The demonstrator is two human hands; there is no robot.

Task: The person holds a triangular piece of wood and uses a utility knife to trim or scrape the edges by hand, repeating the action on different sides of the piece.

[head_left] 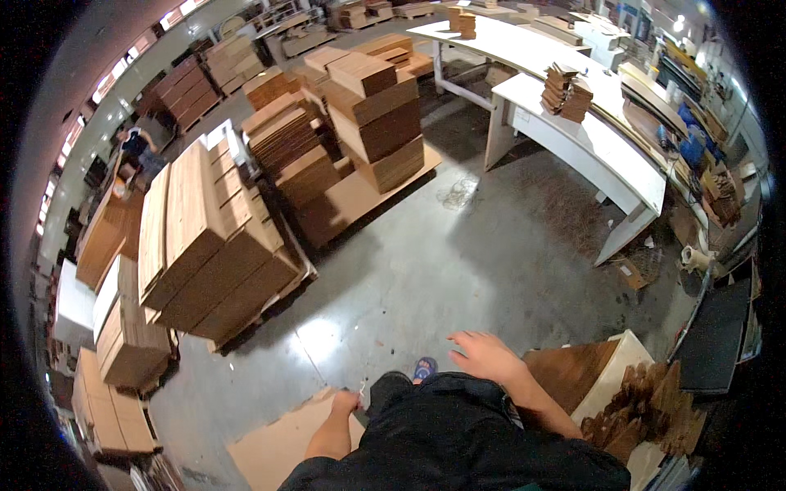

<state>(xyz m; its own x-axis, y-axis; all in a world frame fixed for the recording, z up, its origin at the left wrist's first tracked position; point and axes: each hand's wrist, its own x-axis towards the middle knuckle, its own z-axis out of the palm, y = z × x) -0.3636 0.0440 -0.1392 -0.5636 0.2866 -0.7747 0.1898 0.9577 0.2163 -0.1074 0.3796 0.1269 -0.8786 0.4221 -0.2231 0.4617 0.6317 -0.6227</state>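
My left hand (345, 401) hangs low at my left side with its fingers curled closed. A thin whitish bit shows at its fingertips, too small to name. Below that hand lies a flat tan cardboard sheet (274, 442), and I cannot tell whether the two touch. My right hand (485, 357) is held out in front of my right hip, fingers apart and nothing in them. Closest to it is a brown board (569, 372) beside a pile of dark brown wood pieces (630, 409) at the lower right.
Stacked wood panels (196, 221) stand on a pallet to the left. More brown stacks (381, 123) sit on a board farther ahead. A white table (606, 135) with small stacked pieces (565, 92) is on the right. Grey floor (393, 262) lies between. A person (139, 147) is far left.
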